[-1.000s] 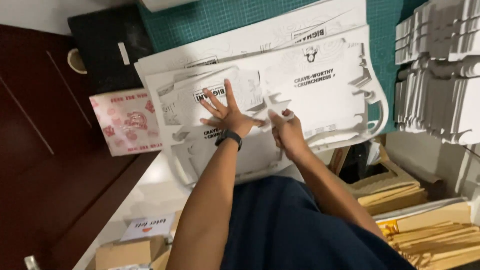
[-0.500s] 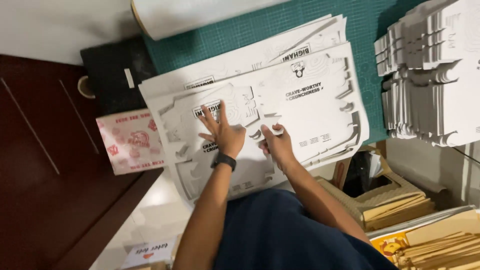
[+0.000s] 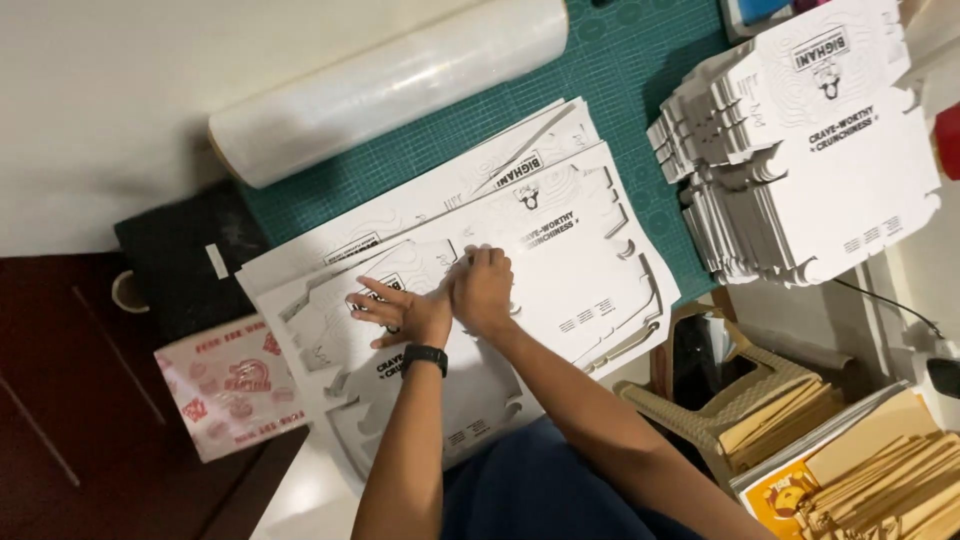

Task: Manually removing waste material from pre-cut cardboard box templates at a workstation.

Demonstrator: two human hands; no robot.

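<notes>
Both hands rest on the top flat white die-cut cardboard box blank [image 3: 560,270] of a loose pile on the green cutting mat [image 3: 650,60]: the left hand [image 3: 405,312] presses flat with spread fingers, seemingly to steady it, while the right hand [image 3: 482,288] is clenched, pinching a panel edge just beside it. Farther right of this blank, apart, stands a tall stack of like white blanks [image 3: 800,150], and beyond the blank lies a roll of clear stretch film [image 3: 390,85].

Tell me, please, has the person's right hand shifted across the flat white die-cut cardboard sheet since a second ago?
Yes. The right hand has moved leftward on the cardboard sheet, now touching the left hand.
</notes>
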